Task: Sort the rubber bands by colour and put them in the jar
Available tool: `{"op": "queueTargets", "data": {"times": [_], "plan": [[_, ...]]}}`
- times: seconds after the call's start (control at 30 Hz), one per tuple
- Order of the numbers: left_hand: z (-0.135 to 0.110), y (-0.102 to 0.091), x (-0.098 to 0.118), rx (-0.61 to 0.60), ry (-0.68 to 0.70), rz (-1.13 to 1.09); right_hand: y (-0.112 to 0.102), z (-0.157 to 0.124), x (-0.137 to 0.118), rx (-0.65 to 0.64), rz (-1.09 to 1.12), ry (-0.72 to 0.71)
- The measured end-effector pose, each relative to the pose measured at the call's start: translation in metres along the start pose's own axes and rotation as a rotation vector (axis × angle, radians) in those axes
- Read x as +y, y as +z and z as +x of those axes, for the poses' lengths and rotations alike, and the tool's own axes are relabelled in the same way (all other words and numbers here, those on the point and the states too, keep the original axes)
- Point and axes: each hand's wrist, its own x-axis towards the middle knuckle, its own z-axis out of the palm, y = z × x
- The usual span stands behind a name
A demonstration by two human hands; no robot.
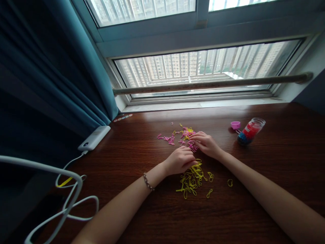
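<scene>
My left hand (pixel 180 159) rests on the table between two groups of small rubber bands. Its fingers are curled in, and whatever they hold, if anything, is hidden. Below it lies a pile of yellow rubber bands (pixel 191 181), with a few loose ones to the right. My right hand (pixel 207 145) reaches in from the right, fingers stretched out over the edge of a mixed heap of pink rubber bands (pixel 169 139) and yellow ones. Its fingertips touch the heap and partly cover it.
At the right, a clear jar (pixel 250 131) with red and blue contents leans at a tilt beside a pink cap (pixel 235 125). A white device (pixel 94 138) with a cable lies by the blue curtain (pixel 83 67) at the left. A window and a rail (pixel 203 86) border the table's back.
</scene>
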Motion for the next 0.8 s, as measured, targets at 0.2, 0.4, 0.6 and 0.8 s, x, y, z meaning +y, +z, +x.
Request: {"op": "queueTargets", "data": {"times": [0.2,0.4,0.6,0.8], "plan": [[-0.005,-0.006,-0.015,0.046,-0.082,0.194,0.016,-0.005,0.005,-0.101,-0.441,-0.088],[-0.012,-0.012,-0.055,0.222,-0.475,0.384,0.018,-0.003,0.017,-0.004,-0.383,-0.033],[-0.015,-0.005,-0.061,0.116,-0.537,0.405,0.009,-0.001,0.027,0.201,-0.089,0.167],[-0.015,-0.006,-0.060,0.138,-0.506,0.399,0.007,-0.002,0.029,0.303,0.068,0.302]]}}
